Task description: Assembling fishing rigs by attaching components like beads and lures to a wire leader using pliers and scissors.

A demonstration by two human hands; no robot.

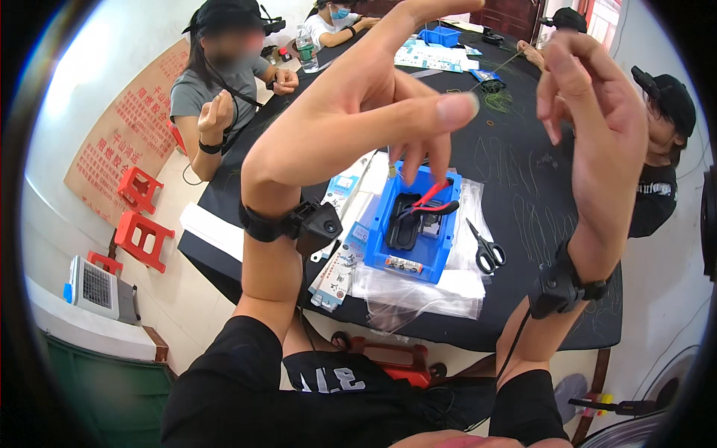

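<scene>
My left hand (366, 119) is raised high over the table, its index finger and thumb spread wide and the other fingers hanging down. Level with it on the right, my right hand (597, 127) is closed, fingers curled in beside the thumb; whatever it may hold is too thin or hidden to make out. Below my left hand stands a blue plastic basket (371, 255). In it lie red-and-black handled pliers (432, 200), a black tray-like case (403, 224) and a battery-like cylinder (404, 264). Black scissors (488, 252) rest right of the basket.
Clear plastic bags (418, 302) and printed packets (340, 272) lie around the basket on the black-covered table (515, 313). Thin line strands (538, 201) spread at right; a green tangle (497, 98) sits farther back. Several people sit around; red stools (146, 239) stand left.
</scene>
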